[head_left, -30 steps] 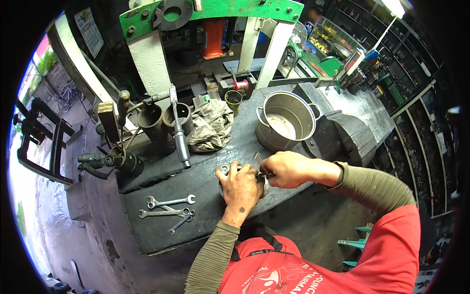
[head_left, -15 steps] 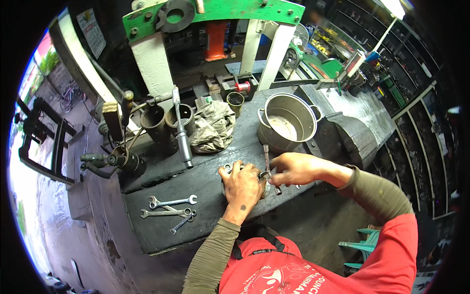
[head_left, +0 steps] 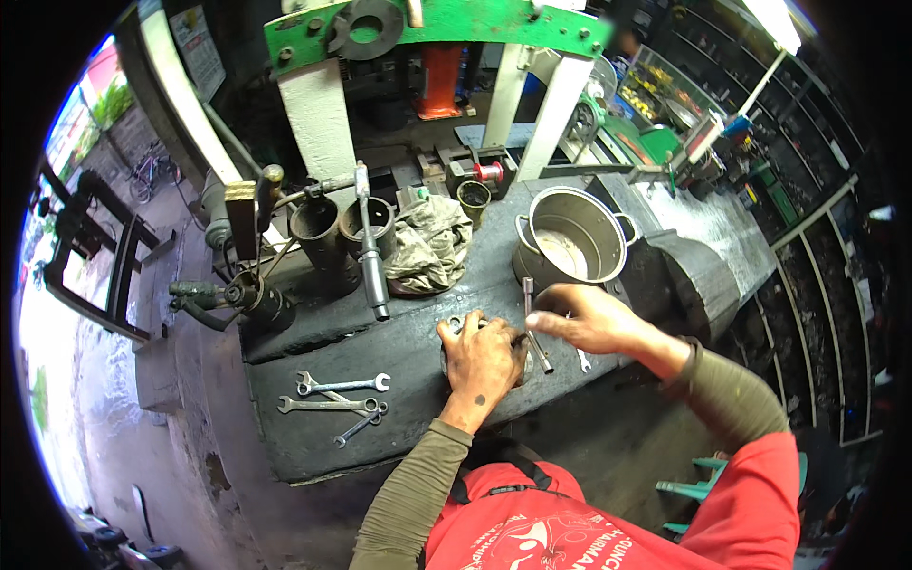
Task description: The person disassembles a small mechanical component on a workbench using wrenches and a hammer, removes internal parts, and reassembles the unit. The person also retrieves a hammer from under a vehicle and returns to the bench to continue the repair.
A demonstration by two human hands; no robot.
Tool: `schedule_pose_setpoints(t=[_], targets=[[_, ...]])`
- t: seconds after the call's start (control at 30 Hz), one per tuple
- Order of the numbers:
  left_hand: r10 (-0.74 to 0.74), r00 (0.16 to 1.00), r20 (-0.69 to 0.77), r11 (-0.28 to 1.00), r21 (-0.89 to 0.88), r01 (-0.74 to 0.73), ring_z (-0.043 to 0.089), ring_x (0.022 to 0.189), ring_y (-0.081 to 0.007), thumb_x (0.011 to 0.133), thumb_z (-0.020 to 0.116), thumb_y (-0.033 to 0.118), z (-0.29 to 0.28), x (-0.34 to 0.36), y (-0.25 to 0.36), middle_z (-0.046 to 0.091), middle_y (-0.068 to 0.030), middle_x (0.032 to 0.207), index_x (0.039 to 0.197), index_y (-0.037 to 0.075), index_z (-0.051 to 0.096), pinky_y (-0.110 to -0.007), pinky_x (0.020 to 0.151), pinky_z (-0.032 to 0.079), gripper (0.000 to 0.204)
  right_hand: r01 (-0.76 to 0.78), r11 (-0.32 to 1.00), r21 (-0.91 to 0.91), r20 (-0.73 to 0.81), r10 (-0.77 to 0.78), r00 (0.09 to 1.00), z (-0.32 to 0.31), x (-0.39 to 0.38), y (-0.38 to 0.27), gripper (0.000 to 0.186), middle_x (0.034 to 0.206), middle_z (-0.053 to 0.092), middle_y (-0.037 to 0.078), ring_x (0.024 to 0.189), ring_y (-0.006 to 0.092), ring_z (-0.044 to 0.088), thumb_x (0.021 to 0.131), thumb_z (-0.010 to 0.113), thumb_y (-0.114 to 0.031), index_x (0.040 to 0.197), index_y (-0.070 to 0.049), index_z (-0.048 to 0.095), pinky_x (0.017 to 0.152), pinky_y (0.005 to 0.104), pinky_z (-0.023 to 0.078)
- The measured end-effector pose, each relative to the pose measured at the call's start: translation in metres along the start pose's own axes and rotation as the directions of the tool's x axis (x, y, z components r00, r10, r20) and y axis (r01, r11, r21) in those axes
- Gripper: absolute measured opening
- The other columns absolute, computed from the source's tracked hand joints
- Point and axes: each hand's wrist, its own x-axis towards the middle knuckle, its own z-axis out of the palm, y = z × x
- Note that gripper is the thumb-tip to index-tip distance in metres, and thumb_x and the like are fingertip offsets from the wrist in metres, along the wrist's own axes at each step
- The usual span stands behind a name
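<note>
My left hand (head_left: 484,361) is closed over a round metal part (head_left: 456,323) on the dark bench, with the palm hiding most of it. Right beside it stands a T-handle socket wrench (head_left: 529,309), its crossbar tilted. At that bar is my right hand (head_left: 594,321), thumb stretched out and apart from the fingers. Whether it touches the bar I cannot tell. A small wrench (head_left: 583,360) lies under the right hand near the bench edge. Several combination wrenches (head_left: 328,406) lie in a loose pile to the left.
A two-handled metal pot (head_left: 573,237) stands behind my right hand. Beyond my left hand are a crumpled rag (head_left: 427,247), dark cans (head_left: 318,228) and a long metal tool (head_left: 371,275) leaning out. A green and white press frame (head_left: 323,114) rises at the back.
My right hand has loosened from the wrench's crossbar and its thumb has spread. The crossbar has turned slightly. My left hand keeps its hold. The whole view has shifted a little.
</note>
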Motion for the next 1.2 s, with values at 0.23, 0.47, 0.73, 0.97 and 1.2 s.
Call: schedule_pose_setpoints(t=[0.23,0.47,0.73,0.97,1.2], targets=[[-0.097,0.995,-0.006,0.995,-0.016,0.097,0.061,0.121,-0.0260,0.079,0.081,0.032,-0.003,0.001,0.003,0.077,-0.0056,0.101,0.090,0.008,0.079,-0.050,0.104,0.033,0.026,0.726,0.060,-0.685,0.506,-0.679,0.533,0.008,0.026,-0.002,0.029,0.129,0.072,0.009,0.130,0.0279,0.062,0.076,0.076,-0.031,0.100,-0.017,0.079,0.112,0.0536,0.043],[-0.021,0.999,-0.037,0.996,-0.085,0.018,0.060,0.123,-0.0262,0.085,0.080,0.044,-0.006,0.000,0.002,0.080,0.0002,0.106,0.094,0.016,0.083,-0.056,0.109,0.029,0.029,0.519,0.848,0.105,-0.641,-0.341,0.687,0.070,-0.005,0.059,0.055,0.146,0.060,0.017,0.134,0.0365,0.058,0.084,0.074,0.000,0.139,-0.004,0.065,0.116,0.0453,0.043],[-0.030,1.000,-0.010,0.999,-0.026,0.029,0.057,0.129,-0.0295,0.075,0.084,0.037,-0.006,0.003,0.006,0.076,-0.0011,0.117,0.098,0.014,0.082,-0.054,0.109,0.032,0.032,0.361,0.374,0.854,-0.377,-0.032,0.926,0.131,0.026,0.071,0.047,0.110,0.070,0.008,0.095,0.0126,0.066,0.113,0.051,-0.041,0.129,0.002,0.063,0.087,0.0295,0.053],[-0.031,0.999,0.009,0.999,-0.023,0.031,0.053,0.133,-0.0334,0.076,0.083,0.032,-0.008,0.003,0.002,0.075,-0.0012,0.116,0.103,0.015,0.082,-0.053,0.110,0.032,0.032,0.435,0.338,0.834,-0.456,-0.021,0.890,0.137,0.022,0.068,0.030,0.114,0.070,0.004,0.102,0.0110,0.065,0.107,0.066,-0.025,0.126,-0.001,0.068,0.086,0.0283,0.053],[-0.090,0.996,0.024,0.995,0.043,0.089,0.047,0.139,-0.0349,0.077,0.082,0.031,-0.006,0.003,0.010,0.062,-0.0044,0.146,0.101,0.014,0.083,-0.052,0.113,0.032,0.030,0.514,0.624,0.588,-0.592,-0.101,0.800,0.142,0.004,0.075,0.034,0.141,0.061,0.014,0.132,0.0287,0.056,0.089,0.081,-0.008,0.123,-0.004,0.076,0.113,0.0429,0.045]])
